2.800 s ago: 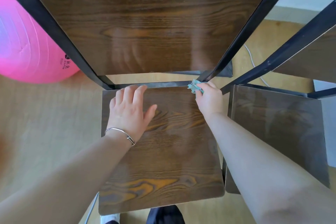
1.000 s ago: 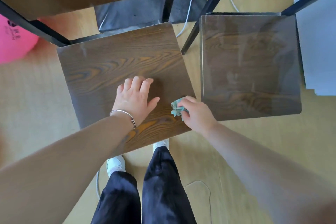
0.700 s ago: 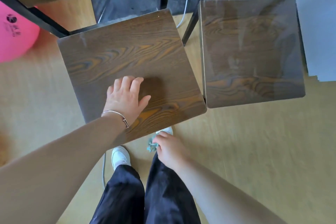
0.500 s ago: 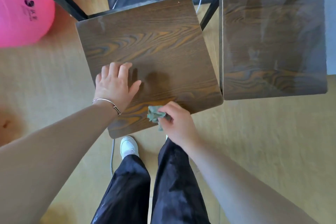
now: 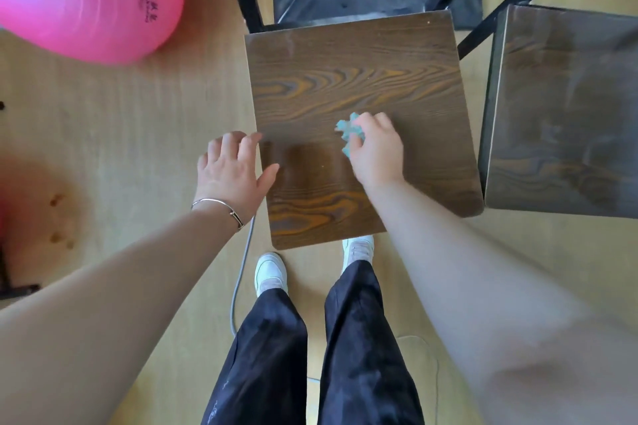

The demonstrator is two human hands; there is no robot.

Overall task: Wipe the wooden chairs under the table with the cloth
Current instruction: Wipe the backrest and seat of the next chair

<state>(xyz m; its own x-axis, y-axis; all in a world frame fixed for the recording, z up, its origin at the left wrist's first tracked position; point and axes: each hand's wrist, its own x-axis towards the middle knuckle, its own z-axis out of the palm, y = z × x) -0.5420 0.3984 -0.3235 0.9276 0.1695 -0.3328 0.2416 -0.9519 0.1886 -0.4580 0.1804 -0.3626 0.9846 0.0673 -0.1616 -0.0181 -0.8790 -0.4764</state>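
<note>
Cloth (image 5: 348, 133), a small teal wad, was pinched in my right hand (image 5: 375, 152), fingers curled round it, pressed mid-seat on the near chair (image 5: 345, 76). Left hand (image 5: 230, 173) was spread open at the seat's left edge, thumb over the wood; firm contact unclear. Second chair (image 5: 566, 114) stood just right. Risks, my guess: tiny wad skips strips; unbraced chair slides on the floor (image 5: 121, 121); cable (image 5: 241, 272) by my feet snags.
</note>
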